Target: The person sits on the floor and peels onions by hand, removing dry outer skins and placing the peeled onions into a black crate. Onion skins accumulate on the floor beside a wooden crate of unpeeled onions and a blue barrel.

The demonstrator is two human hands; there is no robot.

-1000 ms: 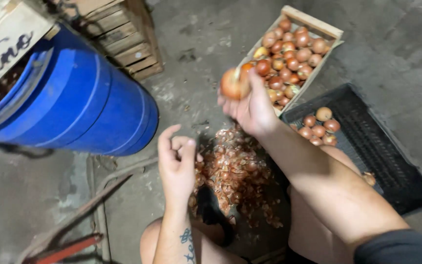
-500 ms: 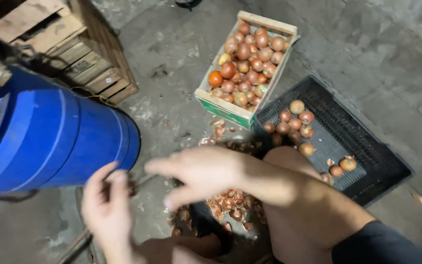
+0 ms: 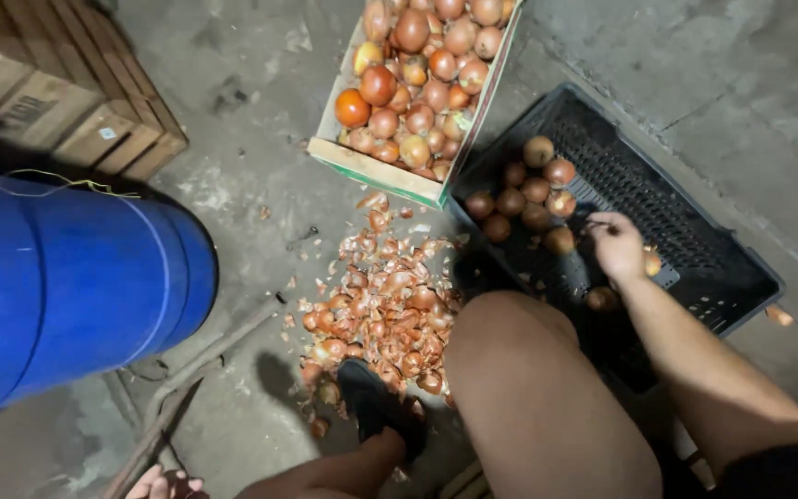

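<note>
The right hand (image 3: 617,244) reaches into the black plastic crate (image 3: 695,231), fingers curled down among the unpeeled onions (image 3: 526,194) lying there; whether it grips one cannot be told. The left hand (image 3: 166,484) shows only at the bottom edge, fingers loosely spread, holding nothing visible. Between the knees lies a heap of onion skins (image 3: 385,305) on the concrete floor (image 3: 251,120). Beyond it stands a wooden box (image 3: 371,166) full of peeled onions (image 3: 417,83). A blue barrel (image 3: 66,286) sits to the left, with wooden crates (image 3: 66,102) behind it.
</note>
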